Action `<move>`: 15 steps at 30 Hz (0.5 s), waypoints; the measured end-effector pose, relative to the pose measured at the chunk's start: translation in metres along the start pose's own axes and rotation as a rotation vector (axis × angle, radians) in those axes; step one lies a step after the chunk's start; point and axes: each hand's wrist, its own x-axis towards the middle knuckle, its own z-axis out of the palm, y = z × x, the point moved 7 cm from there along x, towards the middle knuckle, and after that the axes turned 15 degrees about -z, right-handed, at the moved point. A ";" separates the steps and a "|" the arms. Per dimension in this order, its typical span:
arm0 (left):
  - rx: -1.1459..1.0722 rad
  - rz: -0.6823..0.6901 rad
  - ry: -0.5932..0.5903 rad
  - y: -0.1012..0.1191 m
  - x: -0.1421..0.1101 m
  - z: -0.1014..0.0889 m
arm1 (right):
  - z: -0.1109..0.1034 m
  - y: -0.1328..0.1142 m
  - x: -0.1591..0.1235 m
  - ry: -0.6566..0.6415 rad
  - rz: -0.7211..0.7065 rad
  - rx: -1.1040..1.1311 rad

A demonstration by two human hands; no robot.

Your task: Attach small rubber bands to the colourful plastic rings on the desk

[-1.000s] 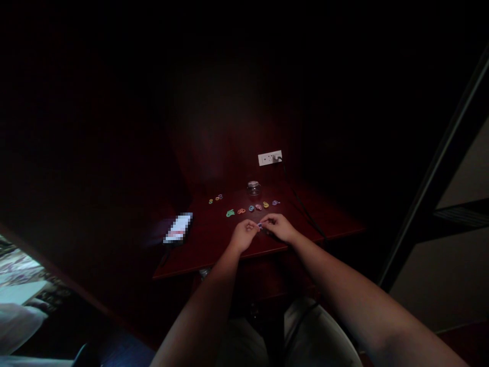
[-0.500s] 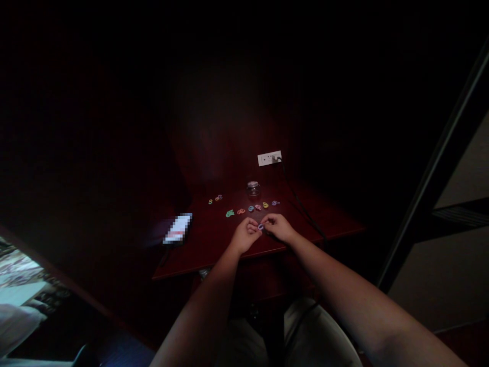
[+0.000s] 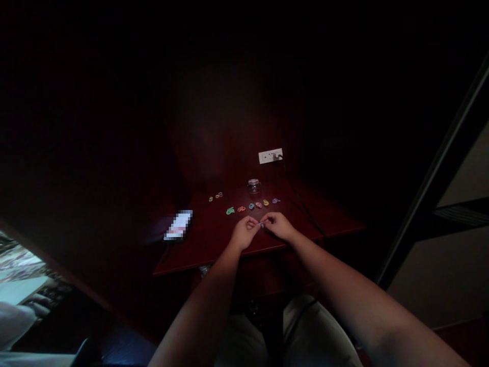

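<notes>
My left hand (image 3: 244, 232) and my right hand (image 3: 278, 226) meet over the near part of a dark red wooden table (image 3: 214, 250). Their fingertips pinch together on a small bluish ring-shaped piece (image 3: 261, 225) held between them. Just beyond the hands lies a row of several small coloured ring pieces (image 3: 251, 206), green, orange, blue, pink, yellow and purple. A second small cluster of ring pieces (image 3: 216, 197) lies further left.
A small glass jar (image 3: 253, 186) stands at the back of the table below a white wall socket (image 3: 270, 156), from which a dark cable (image 3: 305, 209) runs down the right side. A phone (image 3: 178, 225) lies at the table's left. The room is very dark.
The hands have closed in on each other, so the bluish piece is more covered by the fingertips. The view has shifted slightly.
</notes>
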 end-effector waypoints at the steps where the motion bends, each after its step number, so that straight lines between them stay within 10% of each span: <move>1: -0.004 -0.005 0.012 0.000 0.000 -0.001 | 0.001 0.000 0.000 -0.002 -0.004 0.026; 15: -0.037 -0.006 0.000 -0.003 0.002 -0.002 | 0.000 0.003 0.000 -0.001 0.013 0.061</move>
